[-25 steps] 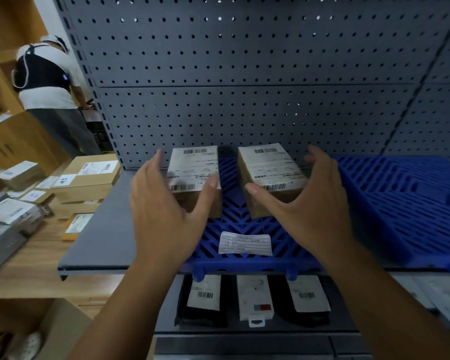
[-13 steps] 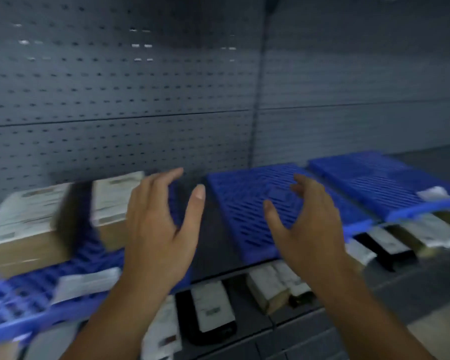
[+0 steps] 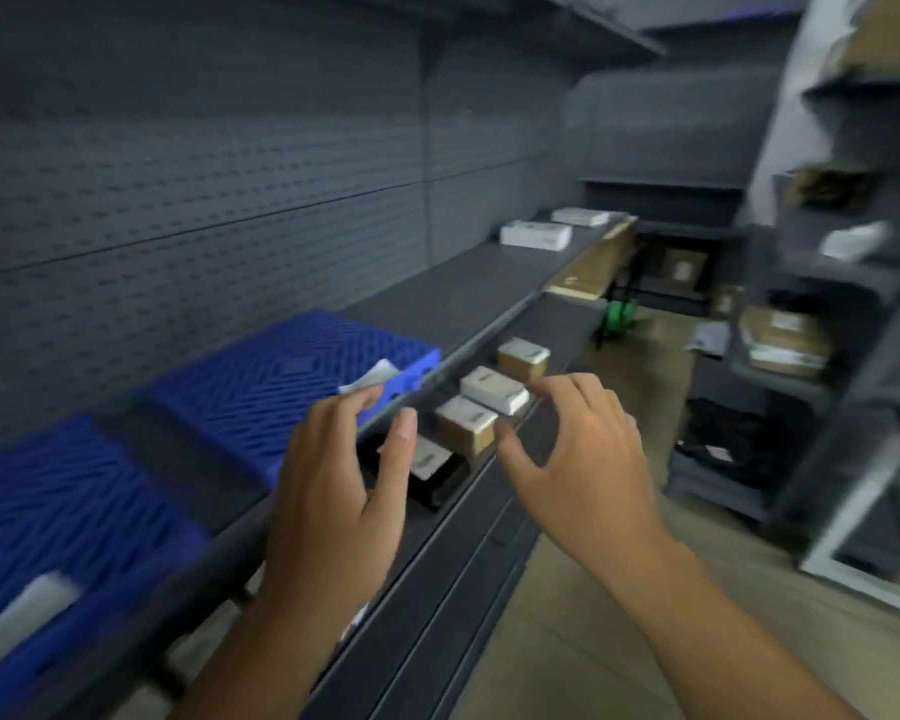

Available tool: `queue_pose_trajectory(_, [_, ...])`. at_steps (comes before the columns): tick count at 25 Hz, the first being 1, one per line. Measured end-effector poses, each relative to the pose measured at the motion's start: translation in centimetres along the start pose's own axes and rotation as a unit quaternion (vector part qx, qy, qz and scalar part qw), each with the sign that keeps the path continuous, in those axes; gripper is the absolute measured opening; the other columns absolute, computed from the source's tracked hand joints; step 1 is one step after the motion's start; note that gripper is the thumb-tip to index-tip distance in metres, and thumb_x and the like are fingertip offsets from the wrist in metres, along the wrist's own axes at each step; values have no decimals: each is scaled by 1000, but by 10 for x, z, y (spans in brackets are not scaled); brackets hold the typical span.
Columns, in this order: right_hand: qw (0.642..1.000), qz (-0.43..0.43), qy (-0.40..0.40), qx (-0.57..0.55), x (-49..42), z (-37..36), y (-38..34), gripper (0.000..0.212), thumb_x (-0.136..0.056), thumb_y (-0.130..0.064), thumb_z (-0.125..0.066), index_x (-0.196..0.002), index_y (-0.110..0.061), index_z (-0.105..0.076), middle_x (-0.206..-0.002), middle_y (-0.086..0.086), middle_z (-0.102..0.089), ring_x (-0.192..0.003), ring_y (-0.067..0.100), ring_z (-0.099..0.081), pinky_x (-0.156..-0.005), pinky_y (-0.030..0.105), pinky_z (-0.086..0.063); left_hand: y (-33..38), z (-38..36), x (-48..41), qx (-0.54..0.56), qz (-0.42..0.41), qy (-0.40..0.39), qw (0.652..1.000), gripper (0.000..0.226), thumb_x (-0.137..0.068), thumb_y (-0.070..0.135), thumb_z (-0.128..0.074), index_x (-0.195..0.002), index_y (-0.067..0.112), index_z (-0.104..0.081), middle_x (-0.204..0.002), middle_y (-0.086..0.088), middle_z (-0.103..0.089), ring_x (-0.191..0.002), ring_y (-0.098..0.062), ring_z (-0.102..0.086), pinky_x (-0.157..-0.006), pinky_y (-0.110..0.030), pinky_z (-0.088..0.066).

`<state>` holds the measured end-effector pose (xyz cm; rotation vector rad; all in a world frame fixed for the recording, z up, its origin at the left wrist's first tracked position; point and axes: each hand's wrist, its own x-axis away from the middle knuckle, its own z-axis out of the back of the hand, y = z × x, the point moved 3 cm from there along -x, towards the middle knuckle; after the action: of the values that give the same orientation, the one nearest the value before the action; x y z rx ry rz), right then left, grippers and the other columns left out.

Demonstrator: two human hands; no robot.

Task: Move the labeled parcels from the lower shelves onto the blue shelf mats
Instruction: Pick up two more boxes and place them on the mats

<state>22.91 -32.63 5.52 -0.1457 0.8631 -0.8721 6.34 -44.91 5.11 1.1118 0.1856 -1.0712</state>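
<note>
My left hand (image 3: 333, 491) and my right hand (image 3: 578, 459) hover open and empty above the lower shelf (image 3: 494, 517). Between them sit a brown labeled parcel (image 3: 466, 426), a white parcel (image 3: 494, 391) behind it, and another brown parcel (image 3: 522, 358) farther back. A black parcel with a white label (image 3: 432, 470) lies just right of my left thumb. Two blue shelf mats rest on the upper shelf: one (image 3: 281, 387) beyond my left hand with a white tag (image 3: 370, 379) at its front edge, another (image 3: 63, 517) at the near left. The picture is blurred.
White boxes (image 3: 536, 235) lie far along the grey upper shelf (image 3: 468, 293). A second rack (image 3: 822, 324) with parcels stands across the aisle on the right. Brown floor (image 3: 583, 641) runs between the racks. A perforated back panel (image 3: 193, 163) closes the shelf's rear.
The view has swung right along the shelf; the two brown boxes on the first mat have left view. Both hands have dropped toward the parcels on the lower shelf.
</note>
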Motion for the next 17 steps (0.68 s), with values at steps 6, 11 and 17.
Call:
queue_pose_trajectory(6, [995, -66, 6, 74, -72, -5, 132, 53, -89, -56, -57, -133, -27, -50, -124, -11, -53, -117, 12, -50, -96, 29, -36, 18, -169, -82, 71, -29, -72, 994, 55, -94, 74, -31, -132, 39, -49, -127, 26, -47, -121, 3, -44, -93, -22, -38])
queue_pose_trajectory(11, [990, -85, 17, 108, -170, -13, 210, 54, -90, -56, -57, -134, -27, -50, -125, -13, -52, -119, 9, -49, -100, 29, -38, 22, -292, -173, 119, -19, -103, 987, 51, -91, 73, -30, -124, 41, -52, -121, 23, -48, -115, -3, -49, -90, -25, -41])
queue_pose_trajectory(17, [986, -108, 32, 122, -269, -27, 329, 51, -89, -56, -56, -132, -28, -51, -123, -14, -52, -119, 7, -48, -102, 29, -38, 44, -435, -260, 125, -45, -138, 982, 61, -91, 77, -31, -133, 37, -51, -130, 20, -49, -121, -1, -46, -95, -28, -43])
